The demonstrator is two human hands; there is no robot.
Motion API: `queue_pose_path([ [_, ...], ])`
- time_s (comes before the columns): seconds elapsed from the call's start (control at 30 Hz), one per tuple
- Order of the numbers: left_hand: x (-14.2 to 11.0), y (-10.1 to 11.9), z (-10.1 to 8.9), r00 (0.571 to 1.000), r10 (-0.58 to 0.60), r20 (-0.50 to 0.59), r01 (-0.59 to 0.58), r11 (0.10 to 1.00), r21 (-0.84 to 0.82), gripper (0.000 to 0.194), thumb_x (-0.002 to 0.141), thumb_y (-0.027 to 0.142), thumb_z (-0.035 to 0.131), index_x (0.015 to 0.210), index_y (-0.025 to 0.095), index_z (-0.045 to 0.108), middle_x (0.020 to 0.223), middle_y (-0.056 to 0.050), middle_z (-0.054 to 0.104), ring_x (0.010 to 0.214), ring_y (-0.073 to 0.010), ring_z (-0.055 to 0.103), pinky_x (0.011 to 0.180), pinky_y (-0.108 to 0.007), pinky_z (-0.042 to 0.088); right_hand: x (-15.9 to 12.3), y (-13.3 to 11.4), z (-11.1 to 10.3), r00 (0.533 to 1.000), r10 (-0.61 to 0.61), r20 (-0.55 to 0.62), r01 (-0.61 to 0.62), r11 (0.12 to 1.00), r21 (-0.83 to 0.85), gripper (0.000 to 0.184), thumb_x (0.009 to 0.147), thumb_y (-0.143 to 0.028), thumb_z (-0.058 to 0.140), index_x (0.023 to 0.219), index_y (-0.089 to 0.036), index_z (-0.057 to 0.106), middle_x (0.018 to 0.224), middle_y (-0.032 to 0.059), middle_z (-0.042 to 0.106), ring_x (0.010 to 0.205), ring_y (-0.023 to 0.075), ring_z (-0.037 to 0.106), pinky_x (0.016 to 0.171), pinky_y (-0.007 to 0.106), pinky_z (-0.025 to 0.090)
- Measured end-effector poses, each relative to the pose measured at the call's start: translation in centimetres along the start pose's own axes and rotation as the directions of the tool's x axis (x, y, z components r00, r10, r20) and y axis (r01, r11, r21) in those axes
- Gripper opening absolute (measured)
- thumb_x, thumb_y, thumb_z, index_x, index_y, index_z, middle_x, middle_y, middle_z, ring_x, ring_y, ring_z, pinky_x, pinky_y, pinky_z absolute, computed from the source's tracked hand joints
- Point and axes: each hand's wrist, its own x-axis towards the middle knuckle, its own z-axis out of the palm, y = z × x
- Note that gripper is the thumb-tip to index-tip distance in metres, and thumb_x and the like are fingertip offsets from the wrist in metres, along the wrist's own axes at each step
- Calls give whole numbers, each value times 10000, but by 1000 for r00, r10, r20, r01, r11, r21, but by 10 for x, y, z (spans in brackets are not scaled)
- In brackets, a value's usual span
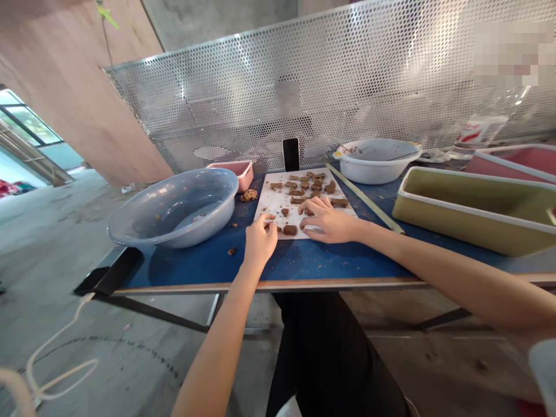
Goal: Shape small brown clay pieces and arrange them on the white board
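Note:
A white board lies on the blue tabletop, strewn with several brown, clay-like pieces, some stubby and some bone-shaped. At its near left corner my left hand is curled, with finger and thumb closed around a small brown lump that is partly hidden. My right hand rests over the board's near right side, fingers apart and bent downward. Brown bits show under its fingers, but no grip on them is visible. Between the two hands sits a short brown block.
On the left stand a blue basin, a pink tub and a crumbly brown clump. A phone leans behind the board. Rightward are a pale stick, a white basin, an olive trough and a plastic bottle.

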Motion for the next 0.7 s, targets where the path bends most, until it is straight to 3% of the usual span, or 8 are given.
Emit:
queue_pose_path([
  [0.13, 0, 0, 1, 999, 14, 45, -13, 1000, -12, 275, 978, 139, 570, 1116, 208, 798, 834, -55, 830, 748, -245, 771, 758, -321, 546, 0, -1, 1, 999, -11, 45, 12, 1000, -21, 294, 1141, -368, 555, 1283, -238, 777, 1451, 196, 548, 1295, 390, 515, 1058, 585, 421],
  [0.27, 0, 2, 0, 1000, -24, -5, 24, 1000, -9, 250, 972, 150, 586, 1099, 203, 794, 831, -55, 826, 785, -257, 785, 786, -327, 558, 0, -1, 2, 1000, -15, 8, 15, 1000, 2, 288, 1156, -373, 532, 1160, -234, 784, 1397, 175, 571, 1267, 359, 526, 1049, 555, 414],
  [0.43, 0, 3, 0, 999, 8, 53, -7, 1000, -28, 265, 975, 155, 591, 1129, 212, 800, 889, -58, 849, 811, -250, 797, 806, -320, 575, 0, -2, 1, 999, -2, 54, 4, 999, -39, 335, 1159, -411, 521, 1322, -235, 754, 1457, 195, 546, 1300, 383, 502, 1074, 581, 419],
  [0.6, 1, 1, 0, 999, -46, -1, 45, 997, -55, 264, 977, 158, 578, 1128, 204, 789, 916, -73, 862, 864, -260, 817, 826, -326, 584, 1, -3, -1, 999, 36, 32, -37, 999, 21, 292, 1147, -372, 544, 1213, -230, 791, 1403, 185, 575, 1301, 383, 526, 1082, 594, 425],
  [0.7, 0, 2, -1, 999, -12, 44, 14, 999, -40, 272, 975, 167, 584, 1136, 206, 799, 898, -62, 856, 807, -247, 801, 807, -323, 583, 1, -3, -1, 998, 34, 47, -36, 999, 37, 310, 1134, -384, 564, 1320, -245, 771, 1448, 193, 551, 1308, 389, 510, 1101, 613, 440],
])
